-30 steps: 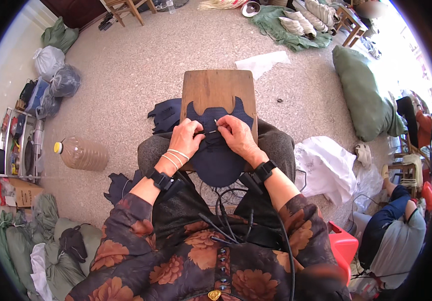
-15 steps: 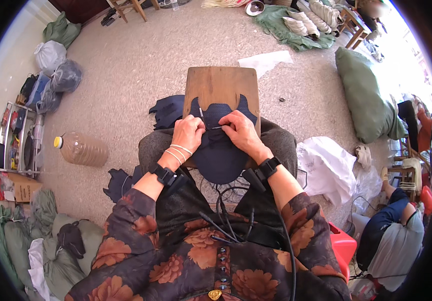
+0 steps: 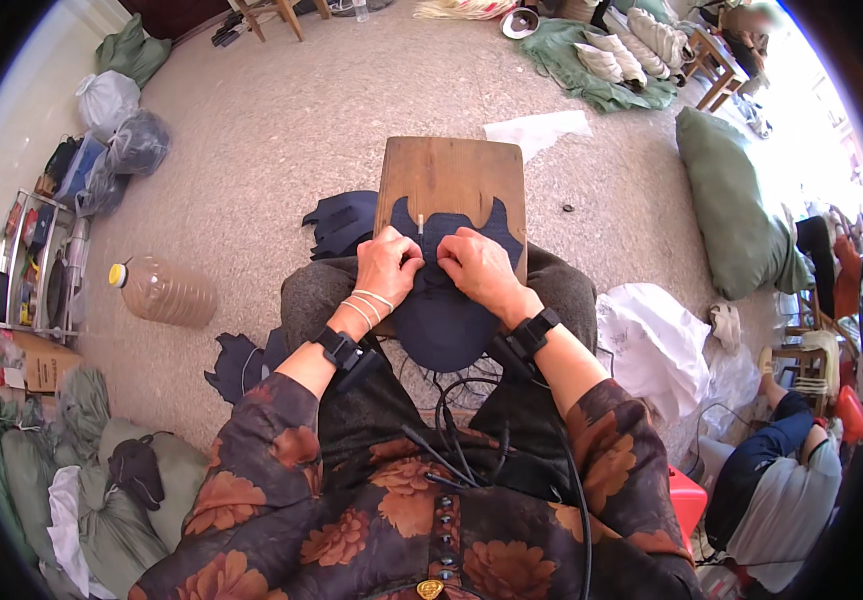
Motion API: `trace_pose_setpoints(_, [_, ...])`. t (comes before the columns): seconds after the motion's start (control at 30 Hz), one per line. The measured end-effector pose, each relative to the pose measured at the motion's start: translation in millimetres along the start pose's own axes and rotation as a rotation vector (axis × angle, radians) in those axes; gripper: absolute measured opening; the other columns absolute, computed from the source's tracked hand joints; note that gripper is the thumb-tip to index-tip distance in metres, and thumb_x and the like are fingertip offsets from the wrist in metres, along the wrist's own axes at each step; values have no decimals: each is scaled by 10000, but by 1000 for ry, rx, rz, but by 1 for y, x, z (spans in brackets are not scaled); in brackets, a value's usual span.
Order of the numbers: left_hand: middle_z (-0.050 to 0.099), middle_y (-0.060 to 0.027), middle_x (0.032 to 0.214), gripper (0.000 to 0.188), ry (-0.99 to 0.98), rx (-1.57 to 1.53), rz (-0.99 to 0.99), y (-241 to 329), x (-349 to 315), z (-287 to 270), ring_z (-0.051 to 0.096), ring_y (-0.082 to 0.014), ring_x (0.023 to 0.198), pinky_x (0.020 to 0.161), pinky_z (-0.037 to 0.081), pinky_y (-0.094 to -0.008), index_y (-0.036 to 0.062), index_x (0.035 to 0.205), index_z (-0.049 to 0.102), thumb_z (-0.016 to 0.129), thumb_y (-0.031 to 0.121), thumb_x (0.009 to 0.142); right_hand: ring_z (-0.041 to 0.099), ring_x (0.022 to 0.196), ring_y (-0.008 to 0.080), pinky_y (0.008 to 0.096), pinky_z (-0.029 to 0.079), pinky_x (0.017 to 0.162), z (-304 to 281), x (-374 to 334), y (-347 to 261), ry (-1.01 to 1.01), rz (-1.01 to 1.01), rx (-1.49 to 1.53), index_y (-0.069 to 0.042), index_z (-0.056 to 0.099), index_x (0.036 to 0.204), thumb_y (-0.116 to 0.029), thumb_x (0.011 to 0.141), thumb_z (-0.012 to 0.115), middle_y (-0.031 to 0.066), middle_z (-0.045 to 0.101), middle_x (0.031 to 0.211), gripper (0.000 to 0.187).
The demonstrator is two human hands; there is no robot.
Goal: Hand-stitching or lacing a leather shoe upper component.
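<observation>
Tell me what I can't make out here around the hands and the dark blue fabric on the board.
Head view only:
- Fingertips of the left hand and right hand: curled together, so what they pinch is hidden.
- The thin pale item above the knuckles: too small to identify.
- The middle of the dark blue fabric piece: covered by both hands.
- The near end of the wooden board: under fabric and hands.
- Any stitching or thread: too fine to see.

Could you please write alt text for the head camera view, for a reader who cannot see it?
Seen from above, a seated person's left hand and right hand press a dark blue fabric piece lying over a wooden board on their lap. A plastic bottle lies on the floor to the left, and green sacks sit to the right.
</observation>
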State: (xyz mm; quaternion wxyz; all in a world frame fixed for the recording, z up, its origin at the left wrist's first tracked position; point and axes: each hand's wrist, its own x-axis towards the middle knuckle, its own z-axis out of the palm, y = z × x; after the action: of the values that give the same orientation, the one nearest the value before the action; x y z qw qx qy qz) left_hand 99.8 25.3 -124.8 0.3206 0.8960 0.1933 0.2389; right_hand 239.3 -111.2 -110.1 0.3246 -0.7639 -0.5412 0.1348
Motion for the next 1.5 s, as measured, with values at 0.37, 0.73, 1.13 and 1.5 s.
trace_pose_setpoints(0.37, [635,-121,857,50,-29,-59,-17,-3,-1,-5,640,-247,747,680,514,-339,9,877,710,697,18,830,691,859,410,484,563,765,-13,34,-6,-210,-84,-222,17,697,795,-113,727,621,241,693,855,165])
trace_pose_setpoints(0.73, [630,-116,900,79,-64,-50,23,-3,-4,-9,647,-260,806,730,520,-350,-6,888,702,643,-27,840,644,791,407,472,513,718,-90,-19,42,-124,35,-211,7,610,749,-78,764,589,227,641,804,89])
trace_pose_setpoints(1.13, [610,-93,861,175,-130,-1,-37,8,1,-10,607,-206,685,666,524,-324,16,837,684,789,136,765,651,645,238,352,523,631,-70,-30,39,126,153,320,7,648,885,-64,820,597,130,665,725,110])
trace_pose_setpoints(1.5, [601,-47,786,168,-128,67,-80,8,3,-3,607,-210,734,722,455,-359,80,777,673,801,185,748,640,830,93,268,540,763,-66,-25,1,51,409,1269,4,681,1059,-57,969,565,46,685,934,158])
